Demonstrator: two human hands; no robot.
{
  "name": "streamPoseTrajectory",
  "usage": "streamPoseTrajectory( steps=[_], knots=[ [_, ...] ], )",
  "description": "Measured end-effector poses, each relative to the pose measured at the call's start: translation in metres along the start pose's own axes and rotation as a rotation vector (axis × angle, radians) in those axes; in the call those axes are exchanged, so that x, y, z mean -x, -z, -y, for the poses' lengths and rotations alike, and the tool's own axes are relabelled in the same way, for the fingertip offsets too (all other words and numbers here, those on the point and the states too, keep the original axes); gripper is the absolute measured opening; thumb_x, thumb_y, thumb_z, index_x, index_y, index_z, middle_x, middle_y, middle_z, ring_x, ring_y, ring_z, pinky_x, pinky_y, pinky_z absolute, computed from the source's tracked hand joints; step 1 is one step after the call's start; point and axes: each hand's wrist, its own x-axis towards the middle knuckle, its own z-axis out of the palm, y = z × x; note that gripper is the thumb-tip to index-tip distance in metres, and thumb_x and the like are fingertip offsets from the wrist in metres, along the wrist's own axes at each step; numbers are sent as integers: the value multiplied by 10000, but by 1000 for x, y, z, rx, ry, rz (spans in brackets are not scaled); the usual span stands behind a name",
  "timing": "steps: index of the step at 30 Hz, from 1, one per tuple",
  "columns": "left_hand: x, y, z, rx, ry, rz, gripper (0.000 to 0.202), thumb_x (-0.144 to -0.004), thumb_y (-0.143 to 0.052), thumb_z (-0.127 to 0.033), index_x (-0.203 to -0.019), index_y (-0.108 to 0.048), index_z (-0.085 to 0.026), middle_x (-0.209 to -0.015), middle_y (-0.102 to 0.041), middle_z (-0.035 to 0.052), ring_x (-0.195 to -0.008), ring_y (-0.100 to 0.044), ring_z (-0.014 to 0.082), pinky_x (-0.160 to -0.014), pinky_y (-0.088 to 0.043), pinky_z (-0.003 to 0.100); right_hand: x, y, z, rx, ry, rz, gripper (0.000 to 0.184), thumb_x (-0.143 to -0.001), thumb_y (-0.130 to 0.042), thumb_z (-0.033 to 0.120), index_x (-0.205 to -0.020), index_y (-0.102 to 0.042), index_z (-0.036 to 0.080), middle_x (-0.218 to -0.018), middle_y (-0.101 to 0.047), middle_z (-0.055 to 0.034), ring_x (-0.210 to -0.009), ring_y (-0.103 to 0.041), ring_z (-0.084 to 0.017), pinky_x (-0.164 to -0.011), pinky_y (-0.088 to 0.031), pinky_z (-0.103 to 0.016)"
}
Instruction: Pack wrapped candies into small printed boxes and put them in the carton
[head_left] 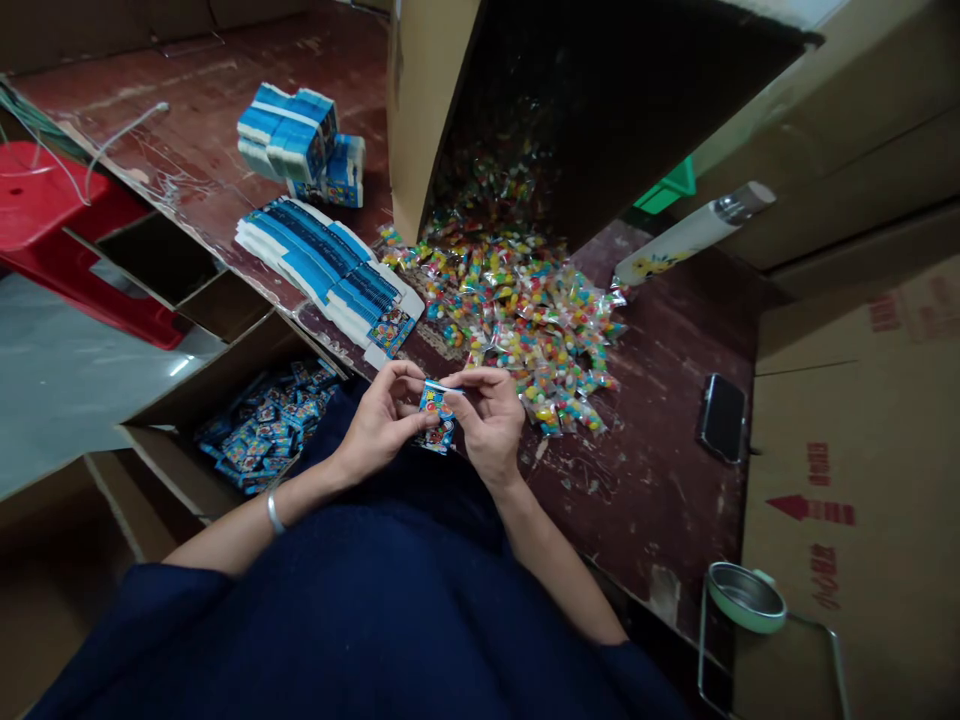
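Observation:
Between my two hands, close to the table's front edge, is a small blue printed candy box (437, 408). My left hand (386, 415) pinches its left side with thumb and fingers. On the other side my right hand (491, 420) grips the upper right part, thumb across the front near the white top edge. Just beyond lies a long fanned row of flat blue-and-white boxes (322, 265). To the right of that row spreads a pile of small clear bags of colourful candies (517, 300). What is inside the held box cannot be seen.
A carton (221, 440) of blue boxes stands at lower left. Bundled flat boxes (289, 130) lie farther back. A large tipped carton (420, 120) opens over the candy bags. Rightward are a white bottle (686, 240), a phone (722, 417) and a green-rimmed metal cup (746, 597).

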Motion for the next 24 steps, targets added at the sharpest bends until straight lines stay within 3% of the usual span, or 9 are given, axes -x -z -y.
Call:
streamPoseTrajectory(
  steps=[3, 7, 11, 15, 20, 24],
  knots=[
    [1, 4, 3, -65, -47, -16, 492, -765, -871, -298, -1104, -523, -226, -949, -606, -14, -768, -652, 104, -682, -570, 191, -7, 1, 8, -52, -81, 102, 295, -842, -824, 469, -810, -647, 235, -917, -731, -37, -876, -701, -195, -831, -591, -338],
    [1, 12, 6, -247, -150, -2, 449, -817, -799, -199, -1197, -561, -225, -1007, -639, 17, -891, -676, 140, -763, -589, 223, -21, 8, 15, -48, -282, 168, 336, -747, -890, 487, -849, -724, 214, -866, -743, -31, -794, -685, -184, -742, -571, -312],
    [1, 19, 3, -309, -173, 57, 505, -833, -777, -180, -1292, -572, -228, -1040, -639, 32, -902, -678, 150, -776, -592, 242, -32, 15, 13, -26, -326, 214, 311, -742, -892, 468, -784, -743, 199, -799, -734, -18, -719, -643, -157, -698, -533, -295],
    [2, 21, -2, -279, -140, 113, 525, -861, -758, -205, -1354, -579, -233, -1065, -644, 40, -852, -678, 140, -767, -604, 255, -33, 13, 13, 0, -259, 239, 288, -778, -867, 454, -739, -726, 205, -788, -732, -18, -717, -641, -162, -682, -527, -302],
    [2, 23, -2, -246, -100, 65, 362, -846, -774, -253, -1186, -662, -192, -1034, -667, 41, -812, -666, 128, -706, -583, 220, -23, 8, 21, 127, -71, 268, 269, -924, -740, 420, -745, -731, 219, -942, -770, -54, -847, -698, -195, -781, -562, -344],
    [-4, 49, -21, -357, -35, 131, 305, -837, -756, -256, -1115, -652, -186, -1006, -686, 34, -749, -677, 131, -653, -565, 230, -23, 5, 11, 283, 69, 382, 206, -985, -666, 395, -918, -779, 237, -1078, -775, -75, -1029, -722, -235, -941, -573, -403]
  ],
)
